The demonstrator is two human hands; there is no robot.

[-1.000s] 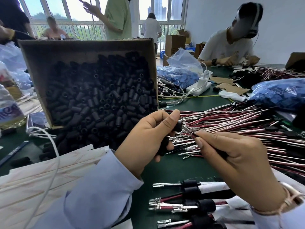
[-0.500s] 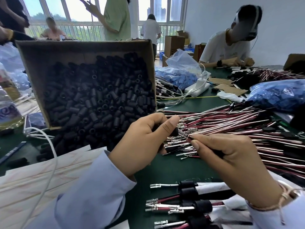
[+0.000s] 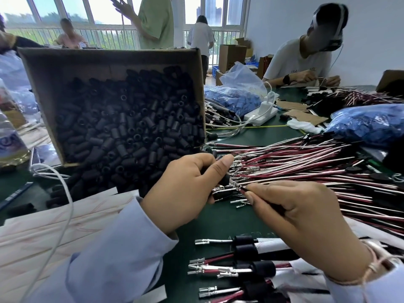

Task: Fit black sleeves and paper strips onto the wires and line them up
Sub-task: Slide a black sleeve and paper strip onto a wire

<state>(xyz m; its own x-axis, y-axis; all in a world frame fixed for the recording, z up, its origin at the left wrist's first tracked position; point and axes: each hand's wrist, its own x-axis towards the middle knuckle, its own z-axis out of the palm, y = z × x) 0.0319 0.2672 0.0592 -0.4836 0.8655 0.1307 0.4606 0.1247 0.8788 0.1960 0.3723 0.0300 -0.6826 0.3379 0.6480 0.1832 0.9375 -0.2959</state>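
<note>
My left hand [image 3: 185, 189] pinches a black sleeve [image 3: 224, 179] between thumb and fingers, with more black sleeves tucked under its palm. My right hand [image 3: 303, 217] pinches a wire [image 3: 239, 187] near its metal terminal, whose tip sits at the sleeve's mouth. A tilted cardboard box [image 3: 43, 68] full of black sleeves [image 3: 131, 132] stands behind my left hand. A big pile of red and white wires [image 3: 306, 167] lies to the right. Finished wires with sleeves and paper strips [image 3: 240, 259] lie in a row near the front edge.
Paper strips [image 3: 43, 232] lie at the front left under a white cable [image 3: 65, 193]. Blue bags [image 3: 367, 125] and a white power strip [image 3: 260, 115] sit on the green table [image 3: 262, 134]. A seated person [image 3: 306, 57] works across the table; others stand by the windows.
My two hands stayed close together; the wire's terminal has come right up to the sleeve held by my left hand. The view shifted slightly.
</note>
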